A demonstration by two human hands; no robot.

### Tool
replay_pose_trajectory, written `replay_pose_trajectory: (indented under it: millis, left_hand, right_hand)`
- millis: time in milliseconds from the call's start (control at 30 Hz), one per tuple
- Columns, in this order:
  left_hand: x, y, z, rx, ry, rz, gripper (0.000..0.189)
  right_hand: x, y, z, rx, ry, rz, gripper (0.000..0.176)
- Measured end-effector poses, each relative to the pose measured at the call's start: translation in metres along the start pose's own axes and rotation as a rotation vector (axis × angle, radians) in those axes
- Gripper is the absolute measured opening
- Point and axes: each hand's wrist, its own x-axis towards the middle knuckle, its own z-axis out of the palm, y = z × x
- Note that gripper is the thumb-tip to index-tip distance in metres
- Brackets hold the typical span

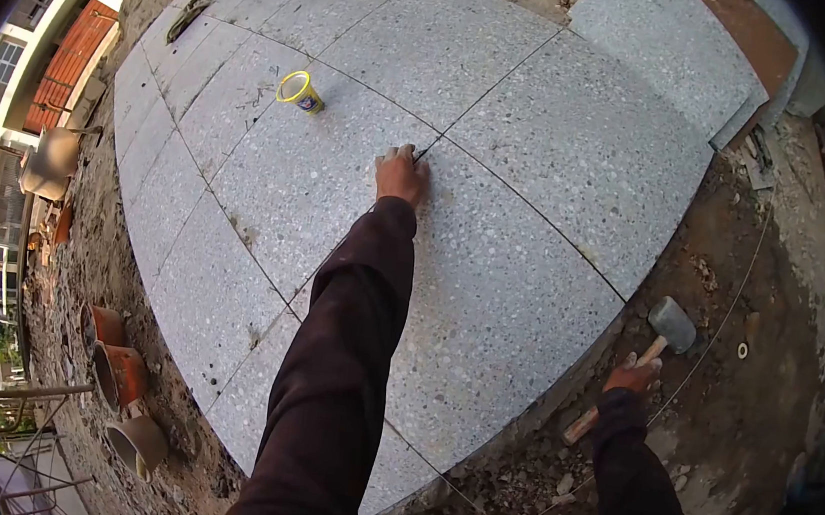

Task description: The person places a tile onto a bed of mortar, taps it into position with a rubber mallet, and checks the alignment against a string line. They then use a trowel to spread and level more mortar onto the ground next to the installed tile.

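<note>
My left hand reaches far forward onto the speckled grey terrazzo tiles. Its fingers are bent together at a corner where several tile joints meet; a small dark bit shows beside them, too small to name. Beyond that hand, a yellow-rimmed plastic cup stands on the tiles. My right hand is wrapped round the wooden handle of a rubber mallet, over the dirt beside the tiles' right edge. The mallet's grey head points up and away from me.
Orange buckets stand on rough soil to the left. A string line runs over the dirt at right, near a small white ring. A dark coiled strip lies on the far tiles. A raised slab is at upper right.
</note>
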Motion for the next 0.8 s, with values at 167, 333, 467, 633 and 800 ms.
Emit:
replay_pose_trajectory:
  millis: [167, 333, 467, 633, 800]
  left_hand:
    - [0.011, 0.004, 0.018, -0.035, 0.084, -0.081, 0.013]
    - [0.021, 0.011, 0.024, 0.035, 0.186, 0.064, 0.01]
    - [0.031, 0.019, 0.034, 0.032, 0.18, 0.062, 0.01]
    - [0.037, 0.019, 0.033, 0.031, 0.157, 0.186, 0.01]
    - [0.023, 0.009, 0.026, -0.06, 0.14, 0.13, 0.01]
  right_hand:
    - [0.002, -0.003, -0.007, 0.027, -0.032, -0.017, 0.049]
    - [0.005, 0.008, 0.009, -0.009, 0.106, -0.106, 0.048]
    - [0.004, 0.013, 0.021, -0.035, 0.194, -0.137, 0.046]
    - [0.008, 0.018, 0.023, -0.002, 0.121, -0.109, 0.048]
    - [0.009, 0.019, 0.027, 0.072, 0.178, -0.143, 0.045]
